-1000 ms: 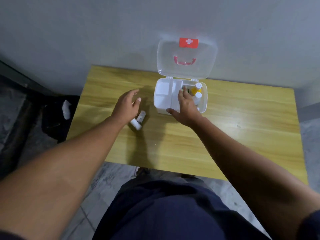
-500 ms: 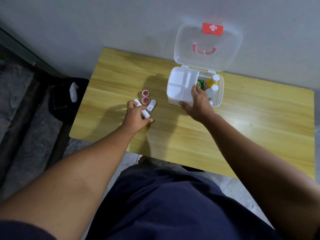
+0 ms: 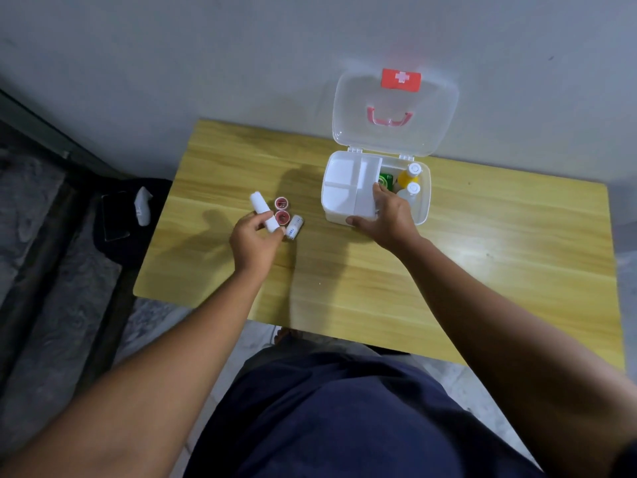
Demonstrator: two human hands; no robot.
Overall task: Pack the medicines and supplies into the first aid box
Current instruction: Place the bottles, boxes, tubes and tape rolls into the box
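Observation:
The white first aid box (image 3: 424, 205) stands open at the back of the wooden table (image 3: 482, 257), its clear lid (image 3: 394, 113) leaning on the wall. Inside sit a white divided tray (image 3: 348, 188), a green pack (image 3: 385, 181) and two white-capped bottles (image 3: 411, 181). My right hand (image 3: 387, 217) grips the tray's right edge and the box front. My left hand (image 3: 253, 241) holds a white roll (image 3: 263, 210) lifted above the table. Beside it lie two small red tape rolls (image 3: 282, 211) and a white printed roll (image 3: 294, 227).
A dark cloth (image 3: 138, 215) with a phone (image 3: 115, 215) and a white device (image 3: 142, 205) lies left of the table, off its edge. The grey wall stands right behind the box. My dark-clothed legs are below the table's near edge.
My left hand has closed on the white roll and raised it off the table. The right hand stays on the tray. The camera view has shifted, with the box now further right.

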